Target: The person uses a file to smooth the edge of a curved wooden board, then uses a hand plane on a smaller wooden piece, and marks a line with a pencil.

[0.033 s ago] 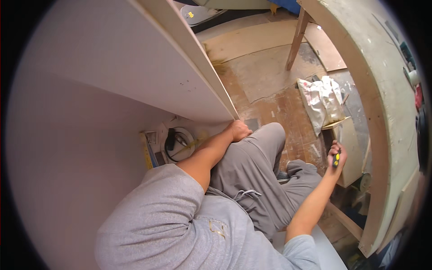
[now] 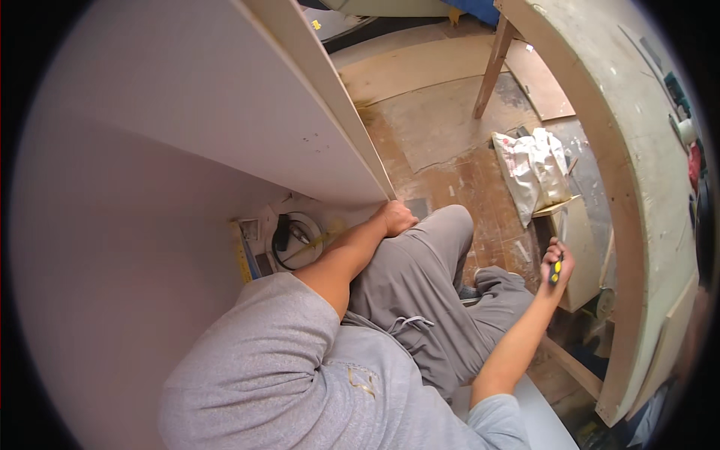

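Right hand [image 2: 557,261]: fingers wrapped round the black-and-yellow handle of a hand tool [image 2: 555,271]; the tool's narrow pale blade points away from the person, toward the upper part of the view, its exact kind too small to tell. Tool located at the person's right, held in front of a pale wooden box [image 2: 583,259].

Left hand [image 2: 397,217]: fingers curled, set at the near end of a tall pale panel [image 2: 300,112], just beside the raised knee; whether it grips the panel's edge, cannot tell.

Bag [image 2: 529,180]: one, white, crumpled, beside the box's far end.

Workbench [image 2: 615,161]: one, wooden, pale top, curving along the right side; assorted small items on it, blurred.

Cable [image 2: 278,255]: black, beside the left forearm, near a yellow-edged item [image 2: 243,259] at the panel's inner side.

Trousers [image 2: 409,300]: grey, drawstring at the waist.

Floor [image 2: 480,180]: brown boards, marked with pale smears.
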Tool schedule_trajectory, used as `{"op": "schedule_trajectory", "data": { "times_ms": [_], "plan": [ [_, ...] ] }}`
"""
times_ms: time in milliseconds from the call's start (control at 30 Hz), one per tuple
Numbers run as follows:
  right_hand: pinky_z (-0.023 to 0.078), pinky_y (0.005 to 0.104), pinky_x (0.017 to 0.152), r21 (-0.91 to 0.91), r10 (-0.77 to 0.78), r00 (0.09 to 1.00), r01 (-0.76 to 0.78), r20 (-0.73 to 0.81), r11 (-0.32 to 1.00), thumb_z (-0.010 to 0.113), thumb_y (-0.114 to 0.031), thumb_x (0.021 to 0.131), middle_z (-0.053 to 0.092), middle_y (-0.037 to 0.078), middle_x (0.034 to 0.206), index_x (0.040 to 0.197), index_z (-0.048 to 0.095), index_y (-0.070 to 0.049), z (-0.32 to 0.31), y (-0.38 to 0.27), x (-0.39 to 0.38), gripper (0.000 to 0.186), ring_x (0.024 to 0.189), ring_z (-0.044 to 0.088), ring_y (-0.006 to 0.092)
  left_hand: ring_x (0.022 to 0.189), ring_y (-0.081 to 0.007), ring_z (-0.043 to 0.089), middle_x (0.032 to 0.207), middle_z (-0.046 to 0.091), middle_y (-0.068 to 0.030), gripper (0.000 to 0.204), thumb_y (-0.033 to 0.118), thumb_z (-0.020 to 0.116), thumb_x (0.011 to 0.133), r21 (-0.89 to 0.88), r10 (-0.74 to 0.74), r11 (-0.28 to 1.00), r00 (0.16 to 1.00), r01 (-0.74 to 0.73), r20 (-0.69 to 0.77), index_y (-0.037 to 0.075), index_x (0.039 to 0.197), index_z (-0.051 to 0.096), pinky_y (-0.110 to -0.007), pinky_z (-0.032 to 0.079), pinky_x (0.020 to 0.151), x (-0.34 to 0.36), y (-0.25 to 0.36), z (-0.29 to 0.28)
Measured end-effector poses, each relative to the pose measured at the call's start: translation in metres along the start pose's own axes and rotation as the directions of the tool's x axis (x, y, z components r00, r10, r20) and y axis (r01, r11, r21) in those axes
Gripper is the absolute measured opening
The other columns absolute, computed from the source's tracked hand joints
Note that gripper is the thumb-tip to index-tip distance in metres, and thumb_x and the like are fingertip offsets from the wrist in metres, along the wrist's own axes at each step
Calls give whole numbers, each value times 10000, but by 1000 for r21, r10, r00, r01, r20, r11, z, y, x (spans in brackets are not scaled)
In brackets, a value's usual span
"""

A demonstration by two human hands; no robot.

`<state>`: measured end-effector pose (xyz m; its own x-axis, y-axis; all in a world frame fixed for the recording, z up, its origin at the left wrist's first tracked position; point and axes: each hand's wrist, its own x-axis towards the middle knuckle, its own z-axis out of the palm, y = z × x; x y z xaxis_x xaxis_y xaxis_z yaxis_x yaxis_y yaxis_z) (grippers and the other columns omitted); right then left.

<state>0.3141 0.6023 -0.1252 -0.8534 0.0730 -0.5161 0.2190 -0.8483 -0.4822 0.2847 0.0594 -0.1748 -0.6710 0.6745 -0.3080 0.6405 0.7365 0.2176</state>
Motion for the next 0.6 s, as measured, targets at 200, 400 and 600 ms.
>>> {"op": "schedule_trajectory", "data": {
  "times_ms": [200,400,600],
  "plan": [
    [511,199,491,21,-169,984,168,51,986,578,-13,1041,572,128,1170,1333,481,63,36,49,-114,317,730,544,90,938,-357,794,949,812,-128,306,346,525,987,8,13,1000,999,-14,35,195,1003,790,-513,611,787,14,12,-3],
    [491,205,477,-63,-140,976,153,167,986,552,19,1021,556,131,1147,1503,420,33,70,72,-137,499,714,536,83,964,-350,795,990,820,-120,305,331,531,988,20,13,1000,997,-14,73,184,1006,798,-497,618,794,15,12,-10],
    [496,217,489,-122,-73,991,87,115,989,552,19,1016,574,114,1132,1458,471,1,66,66,-102,450,703,536,83,968,-353,794,989,820,-119,291,317,540,979,7,5,1000,999,-5,49,188,980,800,-498,619,788,13,11,-8]
  ]
}}
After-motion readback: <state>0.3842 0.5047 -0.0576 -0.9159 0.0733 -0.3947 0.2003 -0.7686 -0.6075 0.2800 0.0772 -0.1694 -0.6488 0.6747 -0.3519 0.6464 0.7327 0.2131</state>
